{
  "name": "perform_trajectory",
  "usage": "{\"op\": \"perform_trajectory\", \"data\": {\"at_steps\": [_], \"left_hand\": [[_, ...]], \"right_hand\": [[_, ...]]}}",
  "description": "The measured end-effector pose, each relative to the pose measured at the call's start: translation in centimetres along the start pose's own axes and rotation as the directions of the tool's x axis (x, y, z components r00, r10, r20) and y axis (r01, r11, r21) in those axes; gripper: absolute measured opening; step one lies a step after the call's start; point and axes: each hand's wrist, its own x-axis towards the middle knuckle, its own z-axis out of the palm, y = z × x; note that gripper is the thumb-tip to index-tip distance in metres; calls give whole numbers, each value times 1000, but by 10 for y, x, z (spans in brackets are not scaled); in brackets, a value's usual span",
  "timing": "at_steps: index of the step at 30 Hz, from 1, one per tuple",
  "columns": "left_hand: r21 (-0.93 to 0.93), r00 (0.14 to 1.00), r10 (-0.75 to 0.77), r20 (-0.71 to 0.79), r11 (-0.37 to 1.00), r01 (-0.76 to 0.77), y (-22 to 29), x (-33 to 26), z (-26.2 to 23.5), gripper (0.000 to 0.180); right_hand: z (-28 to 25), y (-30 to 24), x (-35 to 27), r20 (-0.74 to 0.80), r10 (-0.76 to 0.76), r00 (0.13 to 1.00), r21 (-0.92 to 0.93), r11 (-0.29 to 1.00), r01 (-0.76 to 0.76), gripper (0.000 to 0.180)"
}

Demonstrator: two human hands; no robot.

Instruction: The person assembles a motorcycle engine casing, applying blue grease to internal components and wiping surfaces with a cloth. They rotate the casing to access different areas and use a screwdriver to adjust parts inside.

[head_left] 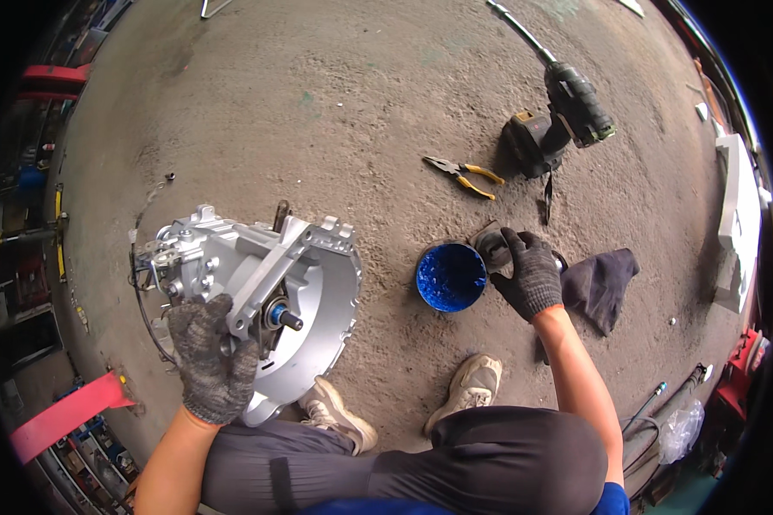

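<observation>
My left hand [215,352], in a dark grey knit glove, grips the near left side of a silver gearbox [258,266], its fingers bent against the casting. The gearbox stands tilted, its wide bell opening to the right; a splined shaft [285,318] with a blue smear pokes out inside. My right hand [531,275], gloved alike, is beside the rim of a round tub of blue grease [451,279]. Thumb and fingers are apart. Under and beside that hand lies a dark grey object [489,245], partly hidden, its kind unclear.
Yellow-handled pliers [468,174] and a cordless impact wrench [567,116] with a long extension lie beyond the tub. A dark cloth [601,287] is right of my right hand. Red lift arms [73,412] reach in at the left; a white panel [737,223] stands far right.
</observation>
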Motion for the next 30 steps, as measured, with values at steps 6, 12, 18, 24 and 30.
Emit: {"op": "perform_trajectory", "data": {"at_steps": [6, 12, 18, 24, 30], "left_hand": [[45, 996, 90, 21, 995, -91, 8, 11, -14, 57], [-55, 999, 48, -2, 997, -48, 9, 15, -10, 56], [-70, 998, 63, 27, 996, -61, 11, 25, -13, 53], [-26, 999, 50, 2, 998, -50, 3, 29, -49, 51], [143, 964, -53, -261, 985, 93, -91, 7, -96, 44]], "right_hand": [[13, -1, 13, -133, 70, 989, 20, 997, -68, 62], [-65, 7, -34, 142, 52, 988, 944, 292, -151, 71], [-109, -43, -48, 216, -94, 972, 938, -256, -233, 78], [-134, -59, -30, 271, -145, 952, 950, -122, -289, 92], [-148, -149, 55, 387, -271, 882, 866, 435, -246, 86]]}}
